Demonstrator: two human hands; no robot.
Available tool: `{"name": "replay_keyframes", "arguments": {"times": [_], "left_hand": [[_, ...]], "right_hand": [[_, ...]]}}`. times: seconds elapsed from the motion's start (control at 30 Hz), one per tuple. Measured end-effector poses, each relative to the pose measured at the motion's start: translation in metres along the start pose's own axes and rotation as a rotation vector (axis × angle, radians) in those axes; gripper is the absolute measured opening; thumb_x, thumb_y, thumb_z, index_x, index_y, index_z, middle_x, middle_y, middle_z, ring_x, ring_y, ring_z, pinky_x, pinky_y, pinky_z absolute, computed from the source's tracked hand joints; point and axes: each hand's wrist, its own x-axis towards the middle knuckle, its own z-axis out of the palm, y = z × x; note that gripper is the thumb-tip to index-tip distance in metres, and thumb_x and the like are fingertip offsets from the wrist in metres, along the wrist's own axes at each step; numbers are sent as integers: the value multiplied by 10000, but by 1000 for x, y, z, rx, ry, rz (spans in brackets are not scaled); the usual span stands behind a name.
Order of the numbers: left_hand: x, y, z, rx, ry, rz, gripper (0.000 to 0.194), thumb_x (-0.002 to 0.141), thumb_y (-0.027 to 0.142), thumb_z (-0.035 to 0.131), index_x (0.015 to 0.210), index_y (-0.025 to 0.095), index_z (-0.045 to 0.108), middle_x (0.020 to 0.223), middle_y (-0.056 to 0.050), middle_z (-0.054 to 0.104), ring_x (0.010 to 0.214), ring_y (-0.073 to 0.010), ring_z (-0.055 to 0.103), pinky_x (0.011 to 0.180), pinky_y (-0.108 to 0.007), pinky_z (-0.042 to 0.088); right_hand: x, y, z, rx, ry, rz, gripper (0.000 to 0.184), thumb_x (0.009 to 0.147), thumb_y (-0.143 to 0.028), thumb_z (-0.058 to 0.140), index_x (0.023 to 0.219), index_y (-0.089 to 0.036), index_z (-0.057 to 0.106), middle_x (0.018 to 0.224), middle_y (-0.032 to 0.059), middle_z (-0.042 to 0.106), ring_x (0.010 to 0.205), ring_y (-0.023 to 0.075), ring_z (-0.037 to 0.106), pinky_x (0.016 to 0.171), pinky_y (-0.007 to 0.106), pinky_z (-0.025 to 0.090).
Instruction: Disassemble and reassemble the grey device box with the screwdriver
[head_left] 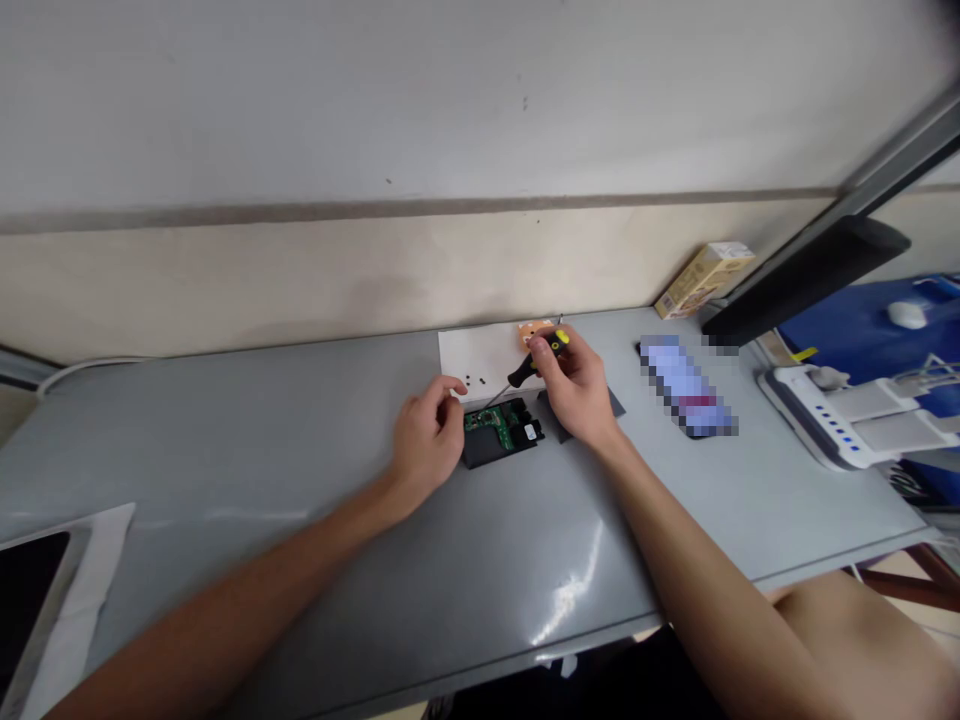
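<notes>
My right hand (577, 385) is closed around a screwdriver (529, 368) with a black and yellow handle. Its thin shaft slants down to the left, and the tip reaches the green circuit board (502, 428) in an open black device casing (495, 452). At the casing's left end, my left hand (429, 440) has its fingers curled in and grips the edge; part of that edge is hidden. Under my right hand lies a dark flat panel (555, 425), partly covered. Behind the casing is a white sheet of paper (480, 345) with several small dark screws (482, 381) on it.
An orange patterned item (531, 332) lies on the paper. To the right are a phone (686, 388), a carton (703, 280), a black column-shaped object (810, 280) and a white power strip (817, 415). A dark-screened device (30, 590) rests on white cloth or paper at the left.
</notes>
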Motion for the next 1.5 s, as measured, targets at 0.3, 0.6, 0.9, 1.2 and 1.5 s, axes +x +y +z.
{"name": "replay_keyframes", "arguments": {"times": [0.3,0.6,0.9,1.2,1.5], "left_hand": [[0,3,0,11,-10,50,198,931,179,450,948,237,639,614,47,561,582,-146,522,710,-316,409],[1,6,-4,195,-68,97,258,903,100,438,813,230,642,847,19,714,829,-187,643,881,-391,358],[1,4,-4,188,-88,79,256,901,96,429,833,236,632,885,19,724,864,-194,644,867,-394,351],[3,7,-3,143,-103,53,244,891,91,436,854,227,636,852,3,725,801,-185,643,817,-358,410],[3,8,-5,106,-124,62,252,885,89,425,843,223,634,866,-11,720,801,-187,631,773,-338,444]], "right_hand": [[0,1,2,-2,-2,-29,301,966,-523,620,936,-225,638,863,15,594,653,108,490,532,261,370],[-2,-3,2,-16,-20,-29,292,968,-517,616,935,-228,634,852,18,586,670,118,495,527,261,372],[-2,-3,2,-21,1,-23,308,965,-535,613,952,-228,635,803,7,555,657,117,489,526,252,381],[-1,0,3,-21,-15,-26,334,966,-552,601,939,-220,625,874,20,594,676,110,520,531,245,397],[-1,1,2,-4,-19,-8,323,962,-554,610,950,-232,632,838,17,591,677,122,539,522,256,377]]}}
